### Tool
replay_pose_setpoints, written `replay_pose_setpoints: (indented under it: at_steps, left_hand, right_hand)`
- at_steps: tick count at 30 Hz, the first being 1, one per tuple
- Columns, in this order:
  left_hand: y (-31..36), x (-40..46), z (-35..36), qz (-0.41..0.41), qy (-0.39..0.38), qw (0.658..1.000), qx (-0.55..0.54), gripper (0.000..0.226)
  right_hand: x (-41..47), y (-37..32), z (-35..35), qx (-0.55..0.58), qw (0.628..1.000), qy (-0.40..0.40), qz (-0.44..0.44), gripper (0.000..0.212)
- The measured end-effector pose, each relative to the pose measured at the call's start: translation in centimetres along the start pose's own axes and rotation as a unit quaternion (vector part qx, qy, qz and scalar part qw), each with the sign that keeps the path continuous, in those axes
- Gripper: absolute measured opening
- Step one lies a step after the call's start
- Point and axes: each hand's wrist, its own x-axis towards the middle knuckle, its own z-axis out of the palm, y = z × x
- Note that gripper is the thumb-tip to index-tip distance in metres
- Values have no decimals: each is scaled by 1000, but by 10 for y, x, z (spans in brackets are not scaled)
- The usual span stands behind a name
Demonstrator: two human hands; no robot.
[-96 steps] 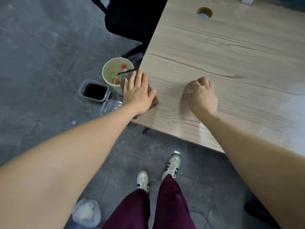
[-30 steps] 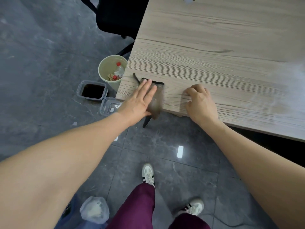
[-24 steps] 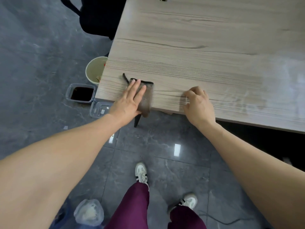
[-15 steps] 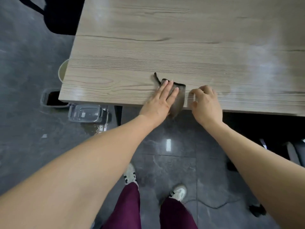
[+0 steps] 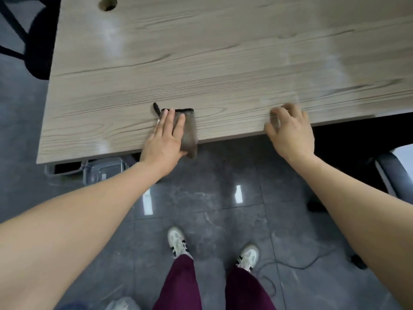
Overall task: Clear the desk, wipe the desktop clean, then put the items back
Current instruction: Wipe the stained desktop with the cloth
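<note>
head view: left hand (image 5: 166,139) presses flat on cloth (image 5: 189,133) at desk (image 5: 201,52) edge, right hand (image 5: 290,133) loosely curled.

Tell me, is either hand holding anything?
Neither grips anything. The left hand presses the cloth flat at the desk edge; the right hand rests there.

both arms reach forward, left hand (image 5: 166,139) flat, right hand (image 5: 289,130) loosely curled.

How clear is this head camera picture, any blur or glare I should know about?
Head view: the right hand is smeared by motion blur at the fingers; the left hand pressing the cloth is sharper. Pale glare streaks the desk, bright reflections dot the floor tiles, and the wide lens bows the desk edge.
</note>
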Motion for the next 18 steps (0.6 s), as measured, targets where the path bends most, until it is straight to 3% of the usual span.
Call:
replay_pose_setpoints:
  at_steps: [3,7,13,18]
  left_hand:
    - [59,22,-8,50,2,999,-4,91]
    - [120,43,-15,61,6,997,-38,91]
    - [113,43,-17,80,-13,996,-44,94]
    - [104,35,-18,21,-35,999,-32,95]
  right_hand:
    - [-4,20,0,-3,999,7,-51,29]
    - [-3,23,-3,7,999,-16,-50,32]
    - [3,39,-14,33,994,-76,-77,39]
    - [10,40,-18,35,993,-82,-75,35]
